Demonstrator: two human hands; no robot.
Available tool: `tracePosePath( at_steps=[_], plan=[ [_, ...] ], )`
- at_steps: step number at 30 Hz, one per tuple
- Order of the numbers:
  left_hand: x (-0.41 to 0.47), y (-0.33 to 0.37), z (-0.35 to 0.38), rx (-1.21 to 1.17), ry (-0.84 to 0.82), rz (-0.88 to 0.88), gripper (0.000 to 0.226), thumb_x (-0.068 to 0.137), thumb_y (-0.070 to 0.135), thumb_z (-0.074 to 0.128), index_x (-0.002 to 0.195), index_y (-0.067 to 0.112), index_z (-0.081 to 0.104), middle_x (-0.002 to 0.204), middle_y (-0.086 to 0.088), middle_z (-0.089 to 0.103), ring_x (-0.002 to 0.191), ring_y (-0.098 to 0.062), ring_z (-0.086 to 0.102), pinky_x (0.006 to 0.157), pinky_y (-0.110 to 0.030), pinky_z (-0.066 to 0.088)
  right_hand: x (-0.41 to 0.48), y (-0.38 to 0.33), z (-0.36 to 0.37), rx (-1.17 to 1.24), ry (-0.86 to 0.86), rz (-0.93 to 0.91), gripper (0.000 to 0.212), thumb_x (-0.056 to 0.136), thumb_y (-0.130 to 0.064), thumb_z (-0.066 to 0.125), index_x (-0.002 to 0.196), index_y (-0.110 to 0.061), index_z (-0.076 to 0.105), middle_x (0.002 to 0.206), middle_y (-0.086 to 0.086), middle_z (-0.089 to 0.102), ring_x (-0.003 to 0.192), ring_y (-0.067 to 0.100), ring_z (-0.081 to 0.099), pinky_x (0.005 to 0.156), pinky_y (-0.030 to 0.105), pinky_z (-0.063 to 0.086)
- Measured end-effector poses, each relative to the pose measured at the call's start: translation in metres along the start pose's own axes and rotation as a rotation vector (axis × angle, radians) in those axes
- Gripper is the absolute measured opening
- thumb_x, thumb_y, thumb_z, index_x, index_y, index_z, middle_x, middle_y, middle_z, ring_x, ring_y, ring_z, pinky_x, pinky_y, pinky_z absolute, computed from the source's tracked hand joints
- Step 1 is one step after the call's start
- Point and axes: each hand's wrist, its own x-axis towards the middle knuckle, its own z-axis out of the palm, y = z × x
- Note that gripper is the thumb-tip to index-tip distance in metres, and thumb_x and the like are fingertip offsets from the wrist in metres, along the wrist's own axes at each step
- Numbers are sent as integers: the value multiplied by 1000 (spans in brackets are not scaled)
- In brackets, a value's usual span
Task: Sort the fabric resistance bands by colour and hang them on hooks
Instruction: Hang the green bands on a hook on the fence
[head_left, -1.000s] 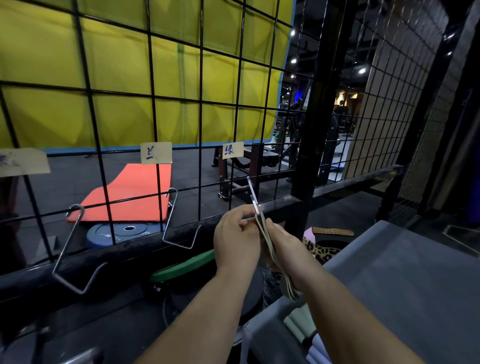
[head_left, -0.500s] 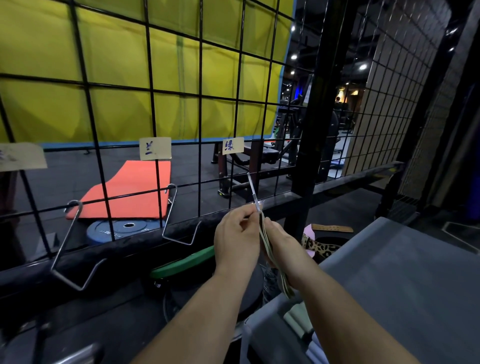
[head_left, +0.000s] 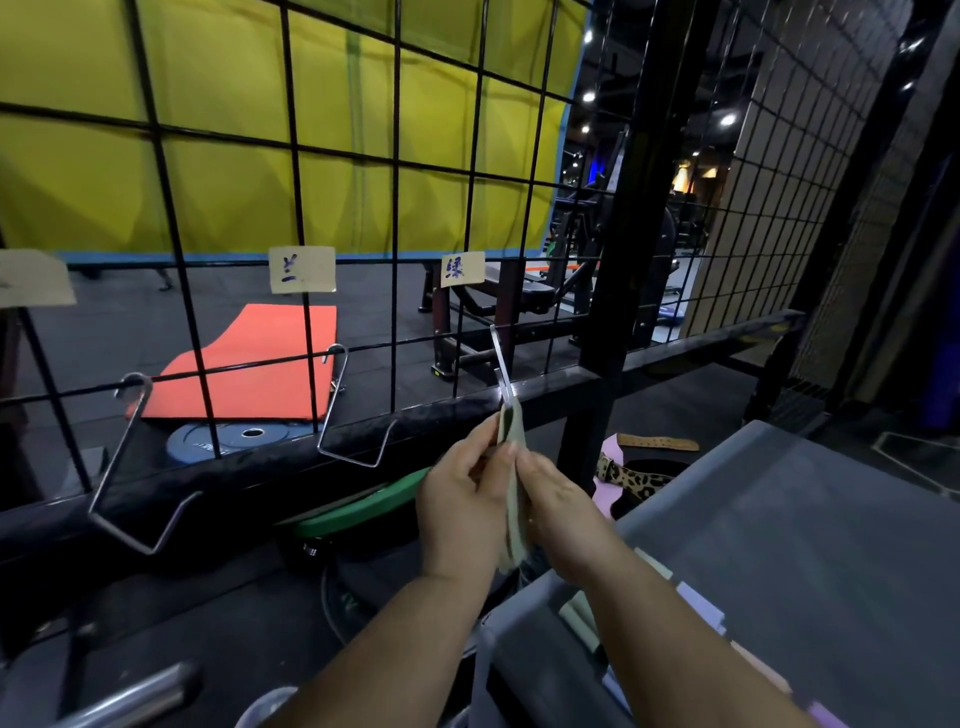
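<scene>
– So, what have the hands got?
– Both hold one pale green fabric band (head_left: 513, 431). The left hand (head_left: 462, 499) pinches it near the top from one side, fingers curled. The right hand (head_left: 561, 504) grips it from the other side, and the band hangs flat between them.
– Where is it against the hooks?
– Its upper end touches the tip of the long silver wire hook (head_left: 501, 364) on the right, under the paper label with a green character (head_left: 462, 268). Whether the loop is over the tip I cannot tell; the fingers cover that spot.
– And the other hooks?
– Two bent silver wire hooks, the middle one (head_left: 332, 400) and the left one (head_left: 115, 452), hang bare on the black wire grid (head_left: 396, 208). Each is near a paper label of its own (head_left: 302, 269) (head_left: 31, 278).
– So how far along?
– Early, I judge. No band hangs free on any hook, and this green one looks set to be the first. Several folded bands (head_left: 701, 605), pale green, lavender and pink, lie along the edge of the grey surface (head_left: 805, 545) at the lower right, not yet sorted. A leopard-print strap (head_left: 631, 475) lies on the floor beyond it; whether it belongs to the job I cannot tell.
</scene>
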Motion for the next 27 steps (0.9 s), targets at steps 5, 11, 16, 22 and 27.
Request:
tracePosePath(
  at_steps=[5,11,16,22,27],
  plan=[
    [-11,-32,-6,296,25,79,27,91,25,64,115,13,71,111,4,66,105,-8,60,83,4,32,-6,12,0,-4,38,-1,27,101,-45,43,104,-32,66,101,-9,73,99,2,68,89,28,52],
    [-24,-40,-14,407,-31,208,42,89,32,52,111,1,71,101,2,55,84,5,46,78,4,32,-11,23,9,-5,24,-21,51,85,-66,52,117,-28,65,117,2,70,114,16,63,105,43,46],
    [-30,-49,-17,464,-111,202,39,96,32,51,114,2,68,105,0,54,87,-5,51,77,2,34,-12,34,11,6,22,-32,50,88,-60,48,120,-24,61,119,6,67,113,16,63,103,44,47],
    [-34,-58,-20,465,-152,167,31,97,23,53,118,5,66,107,2,52,92,-8,52,80,-5,40,-19,41,10,7,-8,-30,45,92,-53,39,118,-24,60,112,12,67,105,30,65,92,47,54],
    [-42,-63,-24,489,-196,172,41,98,41,45,126,17,62,104,7,51,90,-6,54,80,-28,51,-25,49,13,16,-18,-4,46,92,-52,37,118,-23,61,111,16,68,106,37,64,95,53,52]
  ],
)
